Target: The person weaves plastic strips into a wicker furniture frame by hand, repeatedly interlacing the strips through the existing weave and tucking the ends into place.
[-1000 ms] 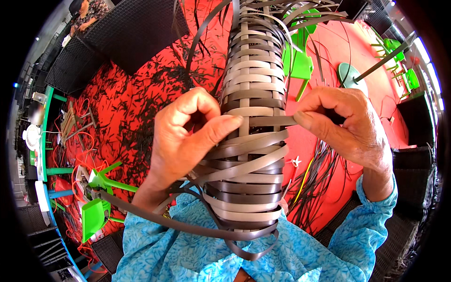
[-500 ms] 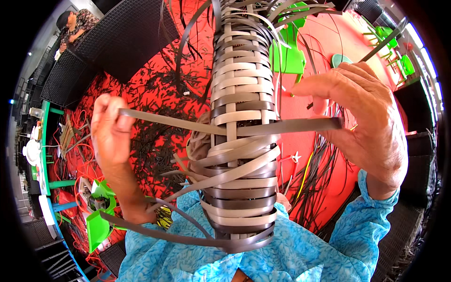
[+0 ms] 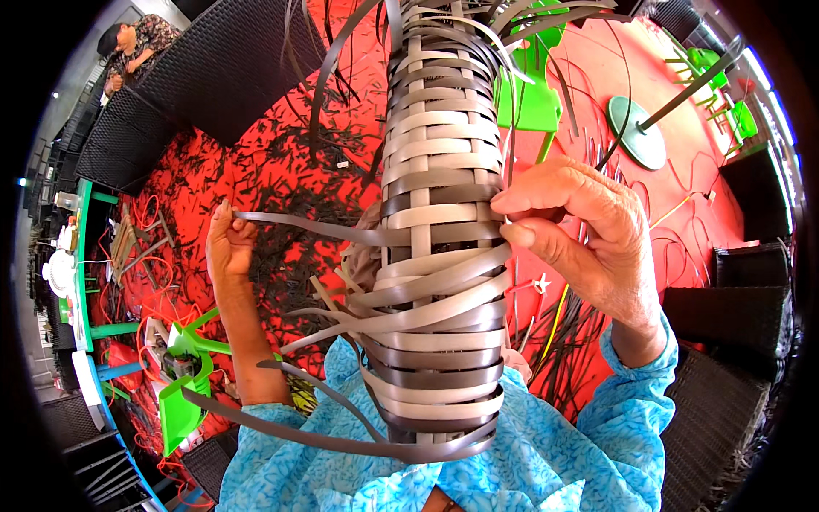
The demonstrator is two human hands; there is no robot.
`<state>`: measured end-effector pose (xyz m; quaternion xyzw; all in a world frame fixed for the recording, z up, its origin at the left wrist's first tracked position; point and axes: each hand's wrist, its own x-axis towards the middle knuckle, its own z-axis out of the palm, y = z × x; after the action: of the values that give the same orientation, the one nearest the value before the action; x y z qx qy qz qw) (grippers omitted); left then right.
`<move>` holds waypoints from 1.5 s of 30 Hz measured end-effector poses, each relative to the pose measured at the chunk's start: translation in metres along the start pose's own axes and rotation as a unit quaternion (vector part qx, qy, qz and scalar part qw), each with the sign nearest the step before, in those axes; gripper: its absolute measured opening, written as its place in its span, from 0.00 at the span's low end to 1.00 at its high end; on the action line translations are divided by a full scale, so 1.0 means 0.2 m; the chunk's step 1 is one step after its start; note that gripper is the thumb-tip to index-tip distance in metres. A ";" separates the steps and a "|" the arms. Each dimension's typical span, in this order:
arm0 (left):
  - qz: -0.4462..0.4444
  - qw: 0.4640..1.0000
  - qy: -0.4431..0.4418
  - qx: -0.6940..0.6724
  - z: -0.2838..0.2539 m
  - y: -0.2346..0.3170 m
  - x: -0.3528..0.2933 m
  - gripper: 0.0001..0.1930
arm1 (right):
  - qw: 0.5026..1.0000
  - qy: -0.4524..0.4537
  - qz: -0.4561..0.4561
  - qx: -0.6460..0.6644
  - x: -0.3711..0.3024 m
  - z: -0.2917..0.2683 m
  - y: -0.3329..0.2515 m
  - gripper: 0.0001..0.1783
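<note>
A long woven piece (image 3: 440,162) of light and dark flat strips stands upright before me, its lower end against my blue shirt. My left hand (image 3: 229,243), out to the left, is closed on the end of a dark plastic weaving strip (image 3: 316,224), which sags slightly toward the weave. At the weave's right edge, the thumb and forefinger of my right hand (image 3: 589,239) close in where this strip's row meets the side. The strip's far end is hidden there. Several loose strip ends (image 3: 294,424) stick out at the lower left.
Red floor (image 3: 589,341) is strewn with dark strip scraps at left. A green chair (image 3: 533,94) and a round stand base (image 3: 636,132) are beyond the weave. Black wicker furniture (image 3: 226,68) stands far left, near another person (image 3: 136,51). A green dustpan (image 3: 183,414) is lower left.
My right hand has come in leftward to the weave's edge, and the strip's right end no longer sticks out there. My left hand has moved slightly right and down; its strip now sags.
</note>
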<state>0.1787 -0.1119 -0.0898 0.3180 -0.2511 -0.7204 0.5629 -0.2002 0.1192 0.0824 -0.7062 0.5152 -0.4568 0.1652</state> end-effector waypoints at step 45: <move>0.109 0.871 -0.427 0.217 0.75 -0.33 -0.58 0.07 | 0.937 -0.217 0.242 -0.130 0.75 -0.01 -0.48 0.15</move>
<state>0.0433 0.0176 -0.0152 0.0638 -0.6502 -0.6475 0.3922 -0.1386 0.0267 0.2223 -0.6578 0.6765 -0.1677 0.2856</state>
